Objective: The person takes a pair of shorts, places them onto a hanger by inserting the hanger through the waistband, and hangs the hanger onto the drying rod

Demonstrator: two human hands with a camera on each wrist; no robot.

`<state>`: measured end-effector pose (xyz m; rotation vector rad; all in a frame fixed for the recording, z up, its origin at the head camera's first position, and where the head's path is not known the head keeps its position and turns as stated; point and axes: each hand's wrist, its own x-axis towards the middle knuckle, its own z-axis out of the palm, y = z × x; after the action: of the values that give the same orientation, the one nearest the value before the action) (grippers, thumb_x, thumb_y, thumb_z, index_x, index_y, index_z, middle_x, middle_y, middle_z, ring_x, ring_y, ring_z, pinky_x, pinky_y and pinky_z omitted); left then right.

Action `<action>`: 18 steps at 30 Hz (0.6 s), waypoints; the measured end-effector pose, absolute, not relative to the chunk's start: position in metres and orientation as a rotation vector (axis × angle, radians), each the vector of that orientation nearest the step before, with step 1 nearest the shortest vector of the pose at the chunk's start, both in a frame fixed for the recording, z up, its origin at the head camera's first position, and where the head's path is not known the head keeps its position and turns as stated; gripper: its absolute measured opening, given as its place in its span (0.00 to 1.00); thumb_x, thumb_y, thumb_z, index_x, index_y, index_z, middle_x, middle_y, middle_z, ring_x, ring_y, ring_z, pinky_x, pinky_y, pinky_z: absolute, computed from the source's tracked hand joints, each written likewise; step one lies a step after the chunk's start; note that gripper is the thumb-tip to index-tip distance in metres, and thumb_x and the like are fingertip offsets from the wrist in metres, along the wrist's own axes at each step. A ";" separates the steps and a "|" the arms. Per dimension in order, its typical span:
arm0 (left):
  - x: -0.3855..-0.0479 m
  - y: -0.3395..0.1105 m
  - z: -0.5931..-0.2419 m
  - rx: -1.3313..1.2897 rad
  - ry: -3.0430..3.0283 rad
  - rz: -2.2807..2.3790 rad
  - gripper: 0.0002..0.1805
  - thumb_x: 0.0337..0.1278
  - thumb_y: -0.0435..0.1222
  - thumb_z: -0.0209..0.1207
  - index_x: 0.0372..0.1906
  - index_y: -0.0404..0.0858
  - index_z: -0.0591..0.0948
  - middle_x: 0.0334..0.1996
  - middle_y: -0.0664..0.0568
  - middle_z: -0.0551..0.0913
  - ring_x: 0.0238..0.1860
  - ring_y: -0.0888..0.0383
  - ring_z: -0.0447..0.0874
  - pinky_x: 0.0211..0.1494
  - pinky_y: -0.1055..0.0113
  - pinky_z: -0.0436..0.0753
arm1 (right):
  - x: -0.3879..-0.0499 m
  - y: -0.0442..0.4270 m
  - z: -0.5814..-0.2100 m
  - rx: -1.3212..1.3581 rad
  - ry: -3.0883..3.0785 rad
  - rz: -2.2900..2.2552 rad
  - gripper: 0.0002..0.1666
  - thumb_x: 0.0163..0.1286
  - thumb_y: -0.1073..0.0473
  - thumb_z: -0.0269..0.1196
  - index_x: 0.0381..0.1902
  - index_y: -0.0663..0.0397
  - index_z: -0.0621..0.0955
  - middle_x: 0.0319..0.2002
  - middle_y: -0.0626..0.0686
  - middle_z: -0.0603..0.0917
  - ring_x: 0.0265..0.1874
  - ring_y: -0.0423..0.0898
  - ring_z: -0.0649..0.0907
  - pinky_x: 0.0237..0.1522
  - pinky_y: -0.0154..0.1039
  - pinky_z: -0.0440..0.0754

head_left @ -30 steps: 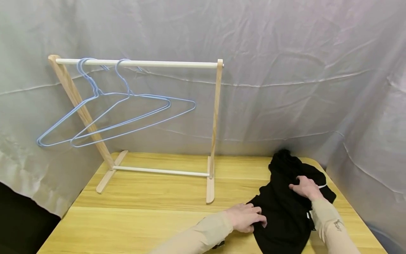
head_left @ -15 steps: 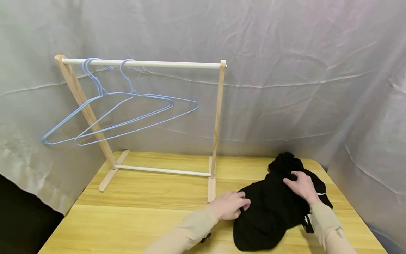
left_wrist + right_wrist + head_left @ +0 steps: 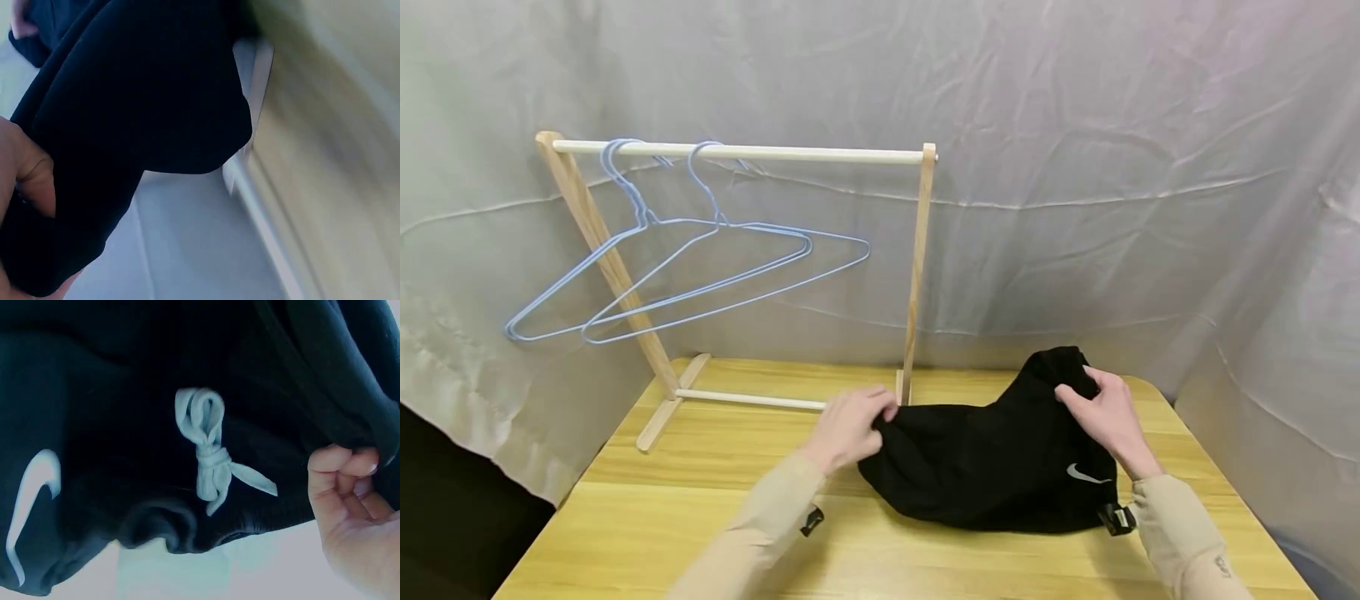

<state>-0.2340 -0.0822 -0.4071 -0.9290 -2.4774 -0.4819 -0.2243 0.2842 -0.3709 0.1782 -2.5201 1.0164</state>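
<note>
A pair of black shorts (image 3: pixel 985 467) with a white swoosh is stretched between both hands above the table. My left hand (image 3: pixel 848 429) grips its left end in the head view. In the left wrist view, black cloth (image 3: pixel 150 87) is held between the thumb and fingers of my left hand (image 3: pixel 25 169). My right hand (image 3: pixel 1108 417) pinches the upper right part of the shorts. The right wrist view shows a white knotted drawstring (image 3: pixel 211 450) near a gathered edge, with my right hand (image 3: pixel 356 506) pinching the fabric beside it.
A wooden rack (image 3: pixel 917 275) with a white top rail (image 3: pixel 812 153) stands at the back left of the yellow wooden table (image 3: pixel 685 517). Several light-blue wire hangers (image 3: pixel 647 292) hang from the rail. Grey cloth (image 3: pixel 1075 167) covers the walls behind.
My left hand has moved left and upward with the shorts' end, from the cloth lying bunched on the table. My right hand has lifted its part, and the swoosh has come into view.
</note>
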 end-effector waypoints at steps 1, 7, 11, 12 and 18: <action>-0.234 -0.090 -0.404 -0.906 -2.455 -0.478 0.18 0.25 0.22 0.55 0.26 0.47 0.73 0.27 0.60 0.74 0.26 0.63 0.71 0.25 0.72 0.64 | -0.222 0.279 -0.368 0.196 -2.503 1.037 0.06 0.64 0.62 0.64 0.32 0.61 0.82 0.23 0.50 0.81 0.22 0.35 0.72 0.31 0.28 0.70; -0.235 -0.121 -0.402 -0.827 -2.425 -0.430 0.18 0.25 0.21 0.54 0.25 0.47 0.74 0.25 0.60 0.73 0.24 0.61 0.71 0.25 0.70 0.65 | -0.218 0.255 -0.372 0.306 -2.531 1.080 0.06 0.61 0.63 0.66 0.29 0.61 0.81 0.24 0.51 0.81 0.23 0.38 0.76 0.31 0.33 0.75; -0.238 -0.130 -0.424 -0.810 -2.578 -0.288 0.17 0.29 0.23 0.58 0.24 0.50 0.73 0.25 0.61 0.75 0.25 0.59 0.74 0.23 0.68 0.64 | -0.219 0.244 -0.401 0.345 -2.798 1.063 0.27 0.66 0.55 0.66 0.52 0.74 0.79 0.41 0.71 0.85 0.28 0.50 0.84 0.47 0.47 0.82; -0.238 -0.132 -0.431 -0.812 -2.623 -0.243 0.17 0.30 0.24 0.59 0.24 0.50 0.73 0.25 0.62 0.75 0.25 0.59 0.75 0.22 0.67 0.64 | -0.220 0.243 -0.410 0.348 -2.882 1.075 0.34 0.67 0.52 0.66 0.59 0.76 0.76 0.41 0.72 0.85 0.27 0.51 0.85 0.48 0.49 0.83; -0.231 -0.137 -0.450 -0.825 -2.968 -0.121 0.18 0.35 0.24 0.60 0.28 0.52 0.73 0.30 0.59 0.77 0.32 0.56 0.76 0.33 0.60 0.70 | -0.219 0.243 -0.443 0.439 -3.182 1.231 0.46 0.71 0.45 0.63 0.69 0.79 0.64 0.16 0.55 0.79 0.17 0.45 0.80 0.23 0.40 0.83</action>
<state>-0.2308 -0.1369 -0.4495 -0.8253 -2.9679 -0.1208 -0.2190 0.2434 -0.4429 0.4392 -3.1823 1.2307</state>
